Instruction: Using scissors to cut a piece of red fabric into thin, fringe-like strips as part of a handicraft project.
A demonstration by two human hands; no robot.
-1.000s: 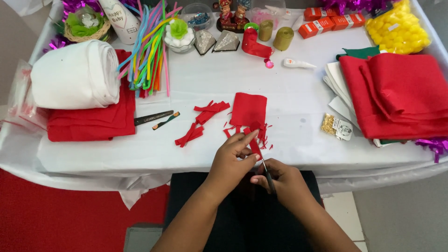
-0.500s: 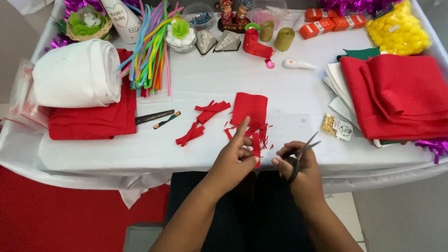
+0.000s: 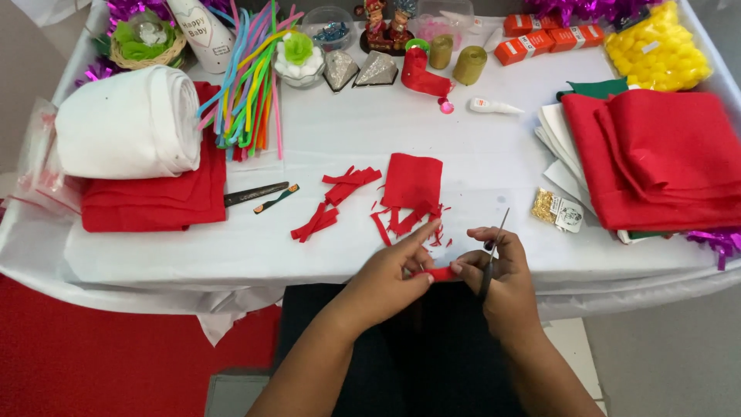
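Note:
My left hand (image 3: 390, 272) pinches one end of a small red felt strip (image 3: 441, 273) at the table's front edge. My right hand (image 3: 502, 274) grips a pair of scissors (image 3: 494, 247), blades pointing up and away, and its fingertips touch the strip's other end. Just beyond my hands lies a red felt piece (image 3: 413, 181) with a fringed lower edge and loose red offcuts (image 3: 333, 202) to its left.
A white felt roll (image 3: 127, 123) sits on folded red felt (image 3: 154, 197) at left. Coloured pipe cleaners (image 3: 247, 81), a craft knife (image 3: 255, 193), a glue bottle (image 3: 494, 106), stacked red felt (image 3: 664, 158) and yellow pompoms (image 3: 654, 48) surround the white table (image 3: 193, 247).
My right hand swung the scissors out to the right, then came back. Both hands now hold a small cut strip between them, nearer the table edge.

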